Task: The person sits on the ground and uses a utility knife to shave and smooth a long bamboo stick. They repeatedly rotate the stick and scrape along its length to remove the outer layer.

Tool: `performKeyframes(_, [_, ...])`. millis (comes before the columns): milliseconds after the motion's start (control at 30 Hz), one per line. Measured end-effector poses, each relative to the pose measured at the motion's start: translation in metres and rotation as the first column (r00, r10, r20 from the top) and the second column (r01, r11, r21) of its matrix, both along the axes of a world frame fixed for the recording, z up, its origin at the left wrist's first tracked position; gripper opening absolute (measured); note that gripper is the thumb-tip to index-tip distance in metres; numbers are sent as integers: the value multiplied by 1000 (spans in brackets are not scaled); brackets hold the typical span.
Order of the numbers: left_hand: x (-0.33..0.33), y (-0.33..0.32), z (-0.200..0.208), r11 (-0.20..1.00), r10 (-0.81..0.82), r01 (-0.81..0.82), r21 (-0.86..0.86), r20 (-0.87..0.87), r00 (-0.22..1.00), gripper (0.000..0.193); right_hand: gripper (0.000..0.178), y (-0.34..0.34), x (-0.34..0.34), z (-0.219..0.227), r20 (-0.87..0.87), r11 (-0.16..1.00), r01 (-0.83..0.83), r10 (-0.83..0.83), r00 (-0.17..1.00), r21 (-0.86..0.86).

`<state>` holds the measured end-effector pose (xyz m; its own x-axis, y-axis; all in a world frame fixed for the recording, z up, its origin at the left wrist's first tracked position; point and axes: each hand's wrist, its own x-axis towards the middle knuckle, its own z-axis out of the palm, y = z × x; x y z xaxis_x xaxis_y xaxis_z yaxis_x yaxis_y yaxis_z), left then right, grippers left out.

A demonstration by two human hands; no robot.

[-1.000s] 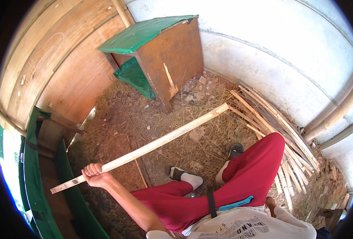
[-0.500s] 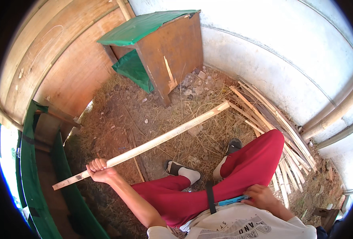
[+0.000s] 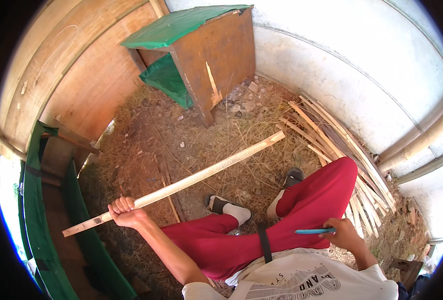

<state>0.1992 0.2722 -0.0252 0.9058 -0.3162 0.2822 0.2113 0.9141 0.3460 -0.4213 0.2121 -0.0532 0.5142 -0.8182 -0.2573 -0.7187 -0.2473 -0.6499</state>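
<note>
My left hand [image 3: 127, 212] is wrapped round a long, pale wooden strip [image 3: 211, 170] close to its lower left end. The strip slants up and to the right in front of my legs, with dark marks near the gripped end. In my right hand [image 3: 344, 235], above my right thigh, is a slim blue utility knife [image 3: 312, 231] pointing left. Its blade cannot be made out. The knife and the strip are apart.
Many thin wooden strips [image 3: 351, 150] lie piled at the right by a pale wall [image 3: 341, 65]. Beyond my feet stands a brown wooden cabinet [image 3: 216, 55] with a green cover. Green-covered furniture [image 3: 46, 220] runs along the left. Dry grass and debris litter the ground.
My right hand has lifted the utility knife from beside my waist, moving it up and slightly right. My left hand still grips the wooden strip in nearly the same position.
</note>
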Motion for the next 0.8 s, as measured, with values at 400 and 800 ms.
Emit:
performKeyframes(400, [-30,-10,-14,997,47,-39,73,-107,993,42,20,-79,52,18,670,762,14,-577,468,647])
performKeyframes(800, [-96,-72,-20,997,-7,26,70,-246,969,42,42,-166,207,-22,192,760,-93,279,941,-643])
